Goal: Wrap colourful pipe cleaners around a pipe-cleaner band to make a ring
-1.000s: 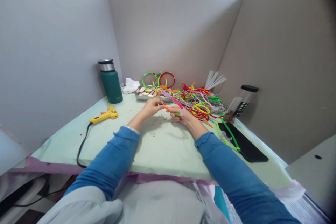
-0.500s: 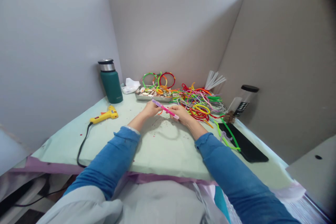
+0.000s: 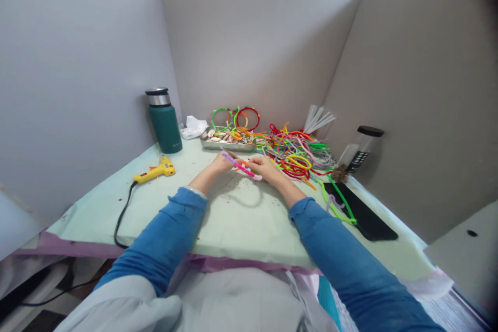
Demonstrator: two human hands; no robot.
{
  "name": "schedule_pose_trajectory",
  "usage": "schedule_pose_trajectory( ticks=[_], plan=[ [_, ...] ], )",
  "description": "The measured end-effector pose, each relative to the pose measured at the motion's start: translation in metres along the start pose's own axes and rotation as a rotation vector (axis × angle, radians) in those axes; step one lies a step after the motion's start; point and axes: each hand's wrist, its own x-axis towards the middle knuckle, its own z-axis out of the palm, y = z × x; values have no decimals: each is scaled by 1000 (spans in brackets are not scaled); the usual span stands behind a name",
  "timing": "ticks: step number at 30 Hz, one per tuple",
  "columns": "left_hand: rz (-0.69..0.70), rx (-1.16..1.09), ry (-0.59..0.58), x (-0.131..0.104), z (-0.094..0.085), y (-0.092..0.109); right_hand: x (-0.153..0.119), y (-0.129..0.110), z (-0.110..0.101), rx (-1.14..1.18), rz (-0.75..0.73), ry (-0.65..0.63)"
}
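Over the middle of the table my left hand (image 3: 220, 163) grips one end of a pink and purple pipe-cleaner hoop (image 3: 244, 168), seen nearly edge-on. My right hand (image 3: 266, 167) is closed in a pinch near the hoop's other end, where a bit of orange shows at the fingertips. The hoop is tilted down to the right and casts a curved shadow on the cloth. Just behind my hands is a metal tray (image 3: 228, 147) of shells. Coloured hoops (image 3: 248, 109) stand at the back of it.
Loose pipe cleaners (image 3: 298, 153) lie heaped at the back right, near white sticks (image 3: 318, 119). A yellow glue gun (image 3: 155, 170) with a black cord lies left, before a green bottle (image 3: 165, 127). At right are a black mat (image 3: 369, 220) and a clear canister (image 3: 363, 149). Grey panels enclose the table.
The hoop has turned slightly and its right end has dropped a little. My right fingers have shifted along it, and an orange piece now shows by them.
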Motion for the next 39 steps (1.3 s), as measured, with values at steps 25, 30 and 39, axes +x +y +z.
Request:
schedule_pose_trajectory(
  ticks=[25, 30, 39],
  plan=[
    [28, -541, -175, -2, -4, -1, -4, -8, -19, 649, 226, -394],
    [84, -547, -230, -5, -5, 4, -5, -7, -21, 678, 215, -468],
    [94, -499, -130, -6, -4, 10, -5, -9, -20, 652, 226, -499]
  ],
)
